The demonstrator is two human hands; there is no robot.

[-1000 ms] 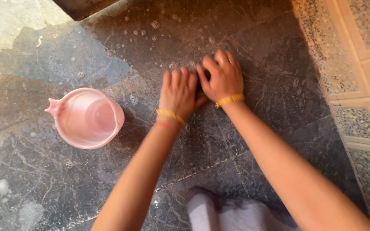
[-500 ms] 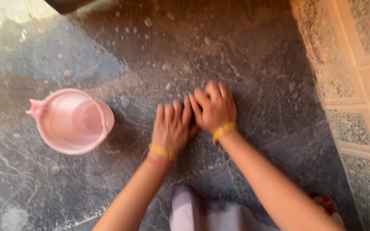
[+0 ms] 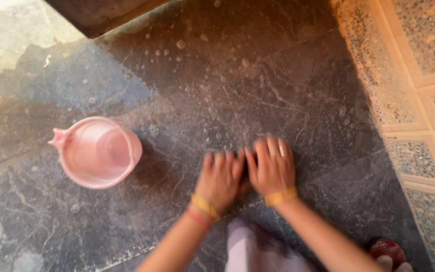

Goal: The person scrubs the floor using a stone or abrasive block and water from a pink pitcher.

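A: How many hands show in the head view, and how do they lie?

B: Two. The left hand (image 3: 221, 177) and the right hand (image 3: 272, 167) lie side by side, palms down, fingers spread flat on the wet stone floor (image 3: 258, 85). They touch each other along the inner edges. Neither hand clasps anything; both rest open on the floor.

A: What is worn on the wrists?

B: The right wrist carries one yellow bangle (image 3: 281, 197). The left wrist carries two bands: one yellow bangle (image 3: 205, 205) and, just behind it, one red bangle (image 3: 198, 218).

A: How many vessels are near?

B: One: a pink plastic mug (image 3: 98, 152) with a spout, standing upright on the floor to the left of the left hand, apart from it. Whether it contains water cannot be told.

A: What else lies about the hands?

B: Soap bubbles (image 3: 180, 44) dot the floor beyond the fingertips. To the right of the right hand runs a strip of pebbled tile (image 3: 431, 30). Behind the hands, between the forearms, is a fold of pale lilac cloth (image 3: 258, 247), and one red sandal (image 3: 387, 249) shows beside the right forearm.
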